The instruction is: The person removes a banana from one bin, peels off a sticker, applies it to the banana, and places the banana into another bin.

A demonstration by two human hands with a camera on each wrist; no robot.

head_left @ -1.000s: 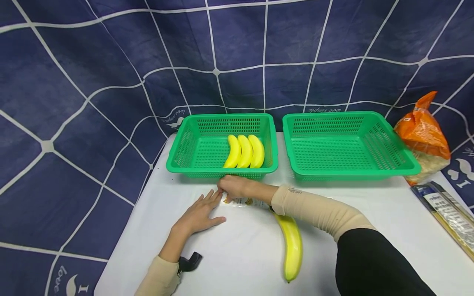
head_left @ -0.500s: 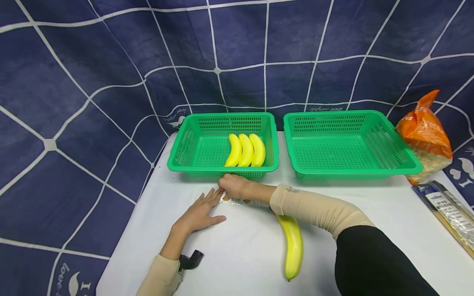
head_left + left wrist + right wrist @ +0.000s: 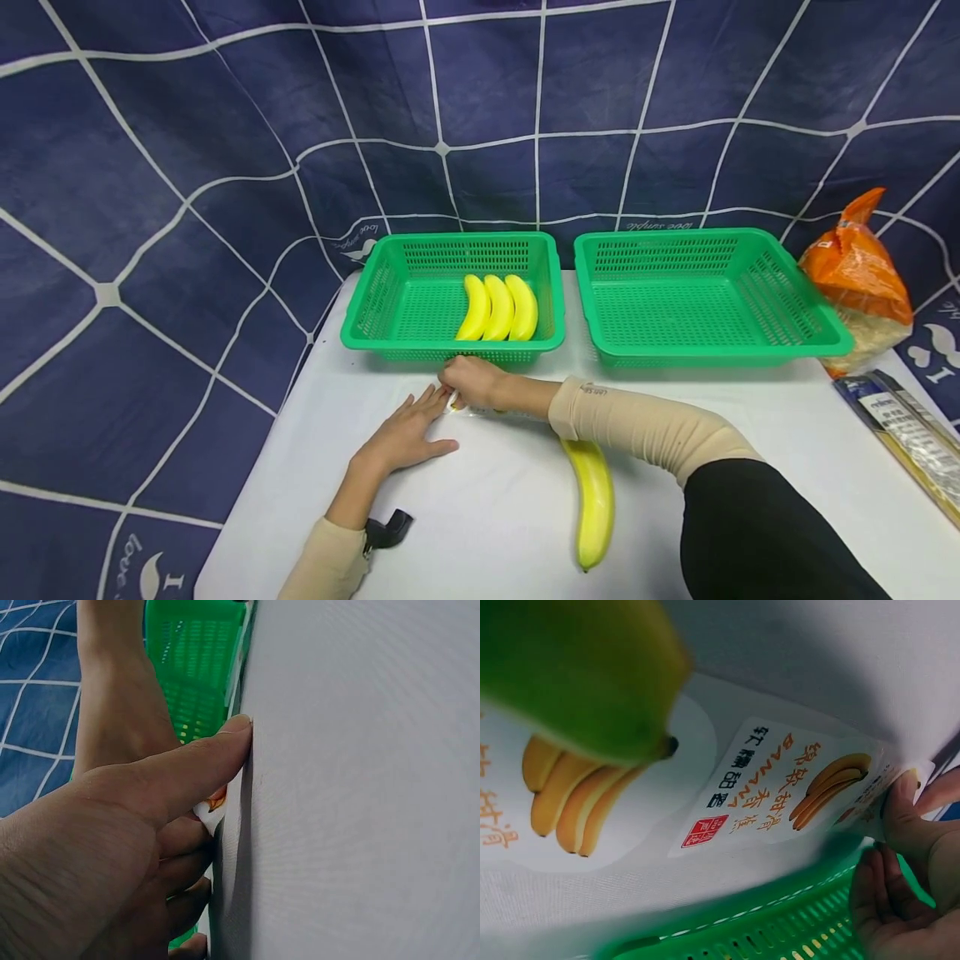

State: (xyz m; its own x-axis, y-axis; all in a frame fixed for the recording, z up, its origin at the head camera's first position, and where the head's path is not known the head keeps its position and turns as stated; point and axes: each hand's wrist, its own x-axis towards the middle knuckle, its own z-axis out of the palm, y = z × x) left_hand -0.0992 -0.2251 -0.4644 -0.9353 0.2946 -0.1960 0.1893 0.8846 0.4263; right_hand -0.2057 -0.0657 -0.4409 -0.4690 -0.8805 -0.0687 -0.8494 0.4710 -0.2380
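A clear-backed strip of banana stickers [image 3: 769, 787] lies on the white table, showing printed bananas and orange and black lettering. My right hand [image 3: 474, 383] is curled at the strip's left end. In the right wrist view, its thumb and fingers pinch a sticker edge. My left hand [image 3: 401, 437] lies spread on the table, its fingertips touching the strip's end beside the right hand. One loose yellow banana [image 3: 592, 508] lies below my right forearm; its greenish tip looms close in the right wrist view. The wrist hides part of the strip.
Three bananas [image 3: 498, 308] lie in the left green basket [image 3: 360, 343], just beyond the hands. A second green basket [image 3: 712, 350] stands to its right. Farther right are an orange-topped bag [image 3: 862, 267] and a flat printed package [image 3: 900, 433].
The right hand has shifted very slightly at the strip's end, and a little less of the strip shows. The left hand and banana stay in place.
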